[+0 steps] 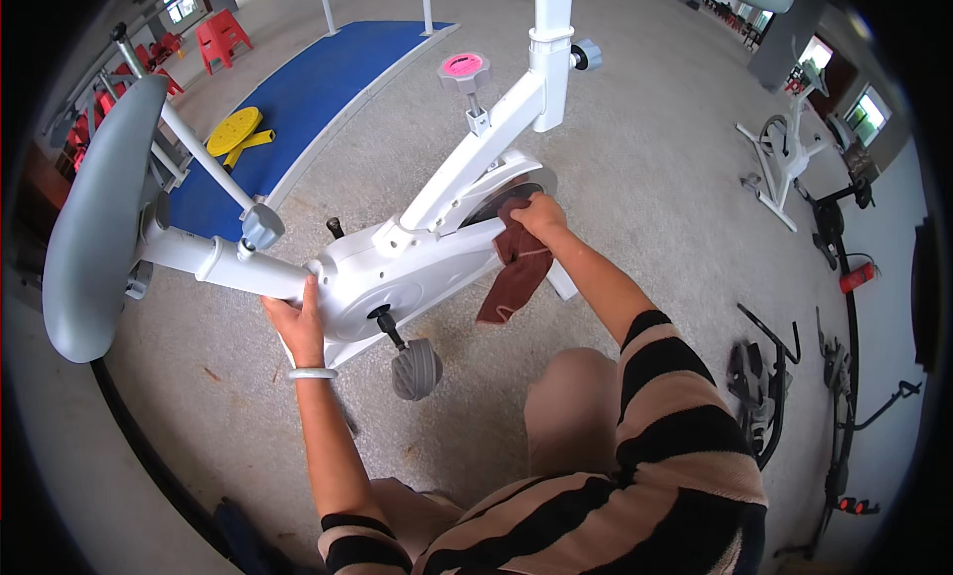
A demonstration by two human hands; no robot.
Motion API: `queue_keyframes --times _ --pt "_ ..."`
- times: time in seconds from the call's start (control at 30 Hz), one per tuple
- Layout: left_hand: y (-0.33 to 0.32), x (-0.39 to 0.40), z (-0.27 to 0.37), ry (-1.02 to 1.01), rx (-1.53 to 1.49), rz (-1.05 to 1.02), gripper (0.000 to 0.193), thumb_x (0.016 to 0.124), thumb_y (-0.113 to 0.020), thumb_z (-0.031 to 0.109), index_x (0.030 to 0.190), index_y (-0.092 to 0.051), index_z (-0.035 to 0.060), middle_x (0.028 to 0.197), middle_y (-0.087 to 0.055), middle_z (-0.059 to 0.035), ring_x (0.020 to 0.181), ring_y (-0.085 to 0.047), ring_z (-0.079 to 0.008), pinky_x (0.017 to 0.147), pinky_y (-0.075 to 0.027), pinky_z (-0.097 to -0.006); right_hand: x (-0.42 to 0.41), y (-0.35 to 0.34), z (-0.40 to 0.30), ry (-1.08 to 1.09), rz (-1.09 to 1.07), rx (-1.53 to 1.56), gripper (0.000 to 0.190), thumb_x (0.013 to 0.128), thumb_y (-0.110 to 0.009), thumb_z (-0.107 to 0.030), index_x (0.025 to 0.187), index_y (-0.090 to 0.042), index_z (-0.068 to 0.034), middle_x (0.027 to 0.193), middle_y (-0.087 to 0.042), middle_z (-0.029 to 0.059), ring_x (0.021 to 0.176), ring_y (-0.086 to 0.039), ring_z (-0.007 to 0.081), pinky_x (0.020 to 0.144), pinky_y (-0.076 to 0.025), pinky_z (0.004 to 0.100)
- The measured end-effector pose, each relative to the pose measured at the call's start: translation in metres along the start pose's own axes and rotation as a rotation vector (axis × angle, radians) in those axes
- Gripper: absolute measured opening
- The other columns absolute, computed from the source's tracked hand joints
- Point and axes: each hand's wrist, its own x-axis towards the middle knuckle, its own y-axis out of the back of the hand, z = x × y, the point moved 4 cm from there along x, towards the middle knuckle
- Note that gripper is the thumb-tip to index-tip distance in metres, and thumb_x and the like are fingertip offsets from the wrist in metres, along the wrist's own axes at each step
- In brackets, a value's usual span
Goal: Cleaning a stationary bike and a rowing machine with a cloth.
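A white exercise bike stands before me, its grey saddle at the left. My left hand rests against the lower end of the seat tube, thumb up along the frame. In my right hand is a dark red cloth, pressed on the bike's cover beside the flywheel. The cloth's loose end hangs down past the cover. A grey pedal sticks out on my side, below the crank. Above the frame stands a grey tension knob with a pink top.
Behind the bike lies a blue platform with white posts and a yellow disc. A red stool is farther back. Along the right wall are another exercise bike, black-framed fitness equipment and a red fire extinguisher.
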Motion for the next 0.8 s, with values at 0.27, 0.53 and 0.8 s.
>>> queue_keyframes --times 0.27,0.53,0.8 --pt "0.002 -0.001 -0.009 -0.051 0.100 0.031 0.056 0.085 -0.079 0.023 0.125 -0.052 -0.0053 0.120 -0.055 -0.0209 0.114 -0.055 -0.0344 0.101 -0.042 -0.0444 -0.013 -0.015 -0.016 0.060 -0.071 -0.110 0.056 0.074 -0.077 -0.040 0.114 -0.068 -0.002 0.117 -0.069 0.0193 0.109 -0.067 0.0348 0.095 -0.054 0.0433" --pt "-0.002 -0.001 -0.013 -0.041 0.064 0.012 0.060 0.085 -0.081 0.027 0.126 -0.051 -0.0049 0.122 -0.054 -0.0216 0.116 -0.054 -0.0351 0.101 -0.043 -0.0448 0.002 -0.004 0.006 -0.027 0.041 -0.179 0.055 0.076 -0.073 -0.041 0.111 -0.068 0.001 0.112 -0.069 0.0242 0.106 -0.067 0.0382 0.091 -0.054 0.0433" --pt "0.002 0.000 -0.009 -0.013 0.016 0.025 0.059 0.084 -0.080 0.024 0.126 -0.051 -0.0051 0.122 -0.054 -0.0214 0.113 -0.055 -0.0344 0.101 -0.043 -0.0441 -0.005 -0.008 -0.005 0.075 -0.081 0.064 0.055 0.075 -0.075 -0.040 0.113 -0.067 -0.001 0.118 -0.065 0.0231 0.110 -0.065 0.0383 0.093 -0.054 0.0448"
